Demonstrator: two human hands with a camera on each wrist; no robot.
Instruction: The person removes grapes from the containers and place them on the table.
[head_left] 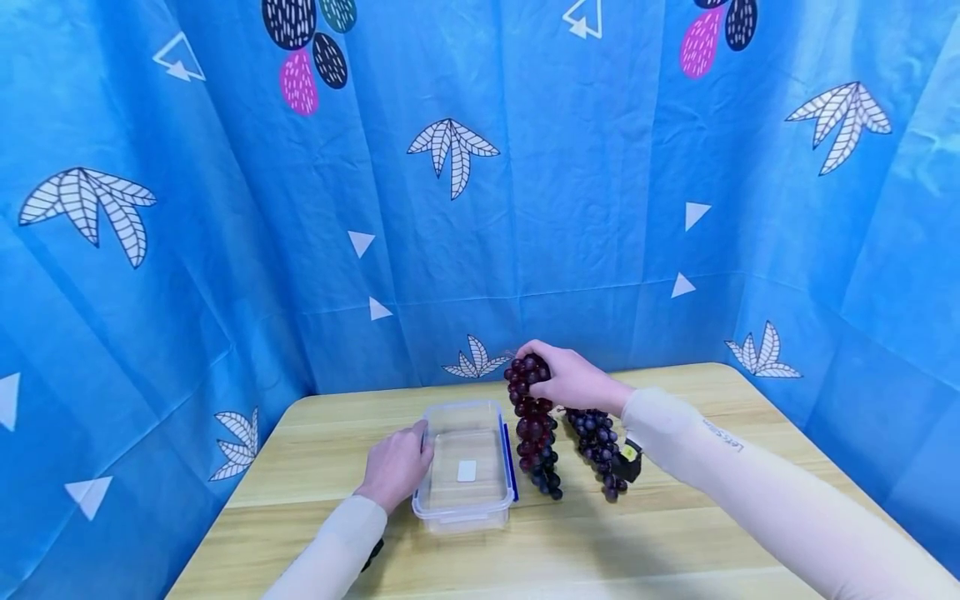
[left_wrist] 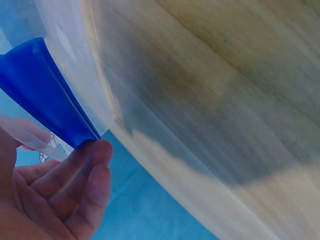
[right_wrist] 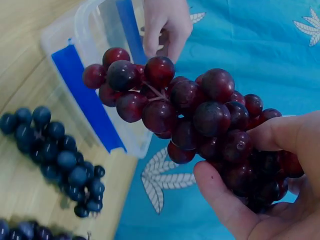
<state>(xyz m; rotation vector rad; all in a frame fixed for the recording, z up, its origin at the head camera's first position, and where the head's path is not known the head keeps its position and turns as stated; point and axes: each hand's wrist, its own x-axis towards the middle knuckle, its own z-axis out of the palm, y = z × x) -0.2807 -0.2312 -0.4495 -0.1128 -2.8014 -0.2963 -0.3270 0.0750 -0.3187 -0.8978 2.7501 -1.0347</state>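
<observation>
My right hand (head_left: pixel 573 379) grips a bunch of dark red grapes (head_left: pixel 533 427) near its top, so that it hangs down just right of the clear plastic container (head_left: pixel 462 510). In the right wrist view, the thumb and fingers wrap around one end of the red bunch (right_wrist: pixel 185 117). At the container's left side, my left hand (head_left: pixel 396 467) holds the rim. The left wrist view shows its curled fingers (left_wrist: pixel 75 187) against a blue latch flap (left_wrist: pixel 45 90) that sticks outward. A white label (head_left: pixel 467 471) shows through the container, which has no lid on top.
Behind the red bunch lies a blue-black grape bunch (right_wrist: pixel 62 157) on the wooden table (head_left: pixel 322 450). A purple grape bunch (head_left: pixel 594 437) lies farther right, partly beneath my right wrist. Blue patterned curtains (head_left: pixel 585 208) stand around the table's back and sides.
</observation>
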